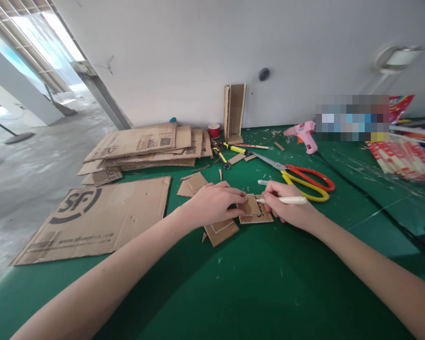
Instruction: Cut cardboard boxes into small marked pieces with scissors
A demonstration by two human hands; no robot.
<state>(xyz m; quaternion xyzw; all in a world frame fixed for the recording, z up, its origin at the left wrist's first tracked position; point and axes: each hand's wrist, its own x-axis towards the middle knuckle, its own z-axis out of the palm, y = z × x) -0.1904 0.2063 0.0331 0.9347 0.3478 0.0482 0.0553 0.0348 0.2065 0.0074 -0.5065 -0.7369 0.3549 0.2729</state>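
My right hand (pixel 286 205) is closed around a white pen (pixel 292 200), with the tip at the edge of a small cardboard square (pixel 250 205). That square lies on top of a larger cardboard piece (pixel 267 218) with dark printing. My left hand (pixel 217 203) pins the square down between thumb and fingers. Partly beneath my left hand lies another cardboard piece (pixel 221 233) with a white outline drawn on it. A pale, cap-like tube (pixel 263 182) shows just beyond my right fingers.
Large scissors (pixel 293 174) and a pink glue gun (pixel 306 135) lie behind my right hand. Yellow-black pliers (pixel 220 157), a red spool (pixel 214 130) and an upright cardboard channel (pixel 236 111) are near the wall. Stacked cardboard (pixel 138 144) and a flat sheet (pixel 127 208) lie left on the green table (pixel 212 293).
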